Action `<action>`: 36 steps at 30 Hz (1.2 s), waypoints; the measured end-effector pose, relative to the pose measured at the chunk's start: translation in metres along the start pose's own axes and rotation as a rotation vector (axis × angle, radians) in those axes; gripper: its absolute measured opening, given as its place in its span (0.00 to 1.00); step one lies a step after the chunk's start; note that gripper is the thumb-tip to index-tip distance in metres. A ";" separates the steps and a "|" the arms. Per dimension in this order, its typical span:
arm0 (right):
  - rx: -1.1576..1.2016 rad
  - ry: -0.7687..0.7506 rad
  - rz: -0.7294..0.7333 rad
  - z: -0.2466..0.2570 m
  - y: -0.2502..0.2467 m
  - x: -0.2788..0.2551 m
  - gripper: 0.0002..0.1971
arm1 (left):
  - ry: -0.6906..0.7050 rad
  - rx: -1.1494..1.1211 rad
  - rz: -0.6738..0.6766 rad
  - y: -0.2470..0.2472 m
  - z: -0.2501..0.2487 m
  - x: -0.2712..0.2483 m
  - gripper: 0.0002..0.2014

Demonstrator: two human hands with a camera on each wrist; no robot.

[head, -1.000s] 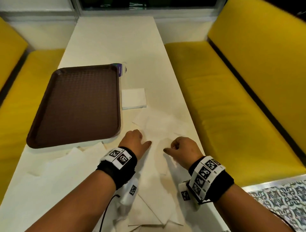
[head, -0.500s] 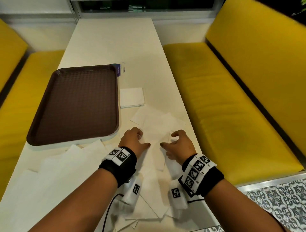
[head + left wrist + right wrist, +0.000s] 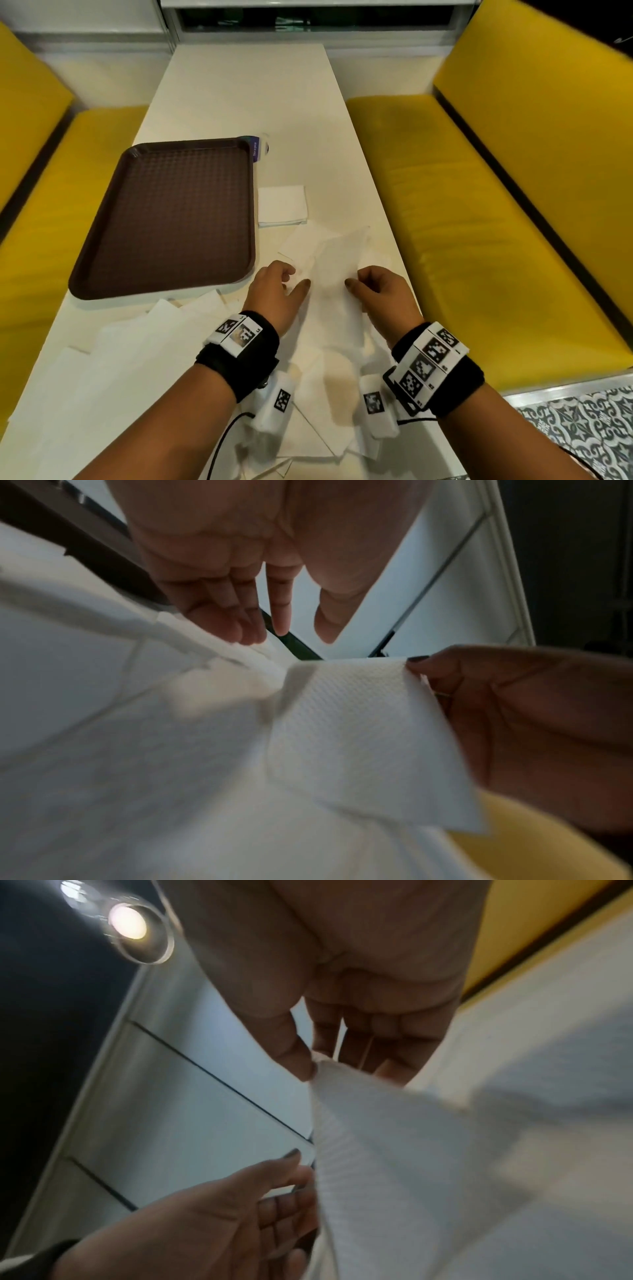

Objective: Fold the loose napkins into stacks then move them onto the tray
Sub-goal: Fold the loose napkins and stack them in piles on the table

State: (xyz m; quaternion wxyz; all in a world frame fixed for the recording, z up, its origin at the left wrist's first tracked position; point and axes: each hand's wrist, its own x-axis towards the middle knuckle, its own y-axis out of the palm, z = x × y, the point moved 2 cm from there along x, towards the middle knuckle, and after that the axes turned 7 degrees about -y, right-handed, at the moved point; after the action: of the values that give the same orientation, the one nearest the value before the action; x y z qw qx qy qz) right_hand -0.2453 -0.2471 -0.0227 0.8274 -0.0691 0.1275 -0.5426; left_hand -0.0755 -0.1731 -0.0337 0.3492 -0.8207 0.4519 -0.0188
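Note:
A white napkin [image 3: 337,263] is raised off the table between my hands. My right hand [image 3: 354,279] pinches its right edge between thumb and forefinger, plain in the right wrist view [image 3: 316,1064]. My left hand [image 3: 294,277] is at the napkin's left edge with straight, relaxed fingers [image 3: 253,631] that hold nothing. Several loose napkins [image 3: 137,359] lie spread over the near table and under my wrists. One folded stack [image 3: 282,205] lies just right of the brown tray [image 3: 164,219], which holds nothing.
A small object with a purple label [image 3: 258,150] pokes out behind the tray's far right corner. Yellow benches [image 3: 479,222] flank the white table [image 3: 246,85] on both sides. The table's right edge runs close to my right hand.
My right hand has taken a napkin by its edge and lifted it off the pile. Both hands have moved a little forward, and the left hand's fingers have straightened.

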 end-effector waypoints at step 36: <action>-0.109 -0.387 0.174 0.090 0.056 -0.032 0.04 | 0.300 -0.374 -0.031 -0.135 0.009 -0.053 0.07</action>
State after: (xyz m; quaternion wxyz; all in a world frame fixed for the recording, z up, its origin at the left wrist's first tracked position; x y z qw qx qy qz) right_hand -0.1826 -0.1975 0.0543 0.8751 -0.2054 0.0007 -0.4382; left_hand -0.0049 -0.0814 0.0547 0.1200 -0.8660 0.4815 -0.0619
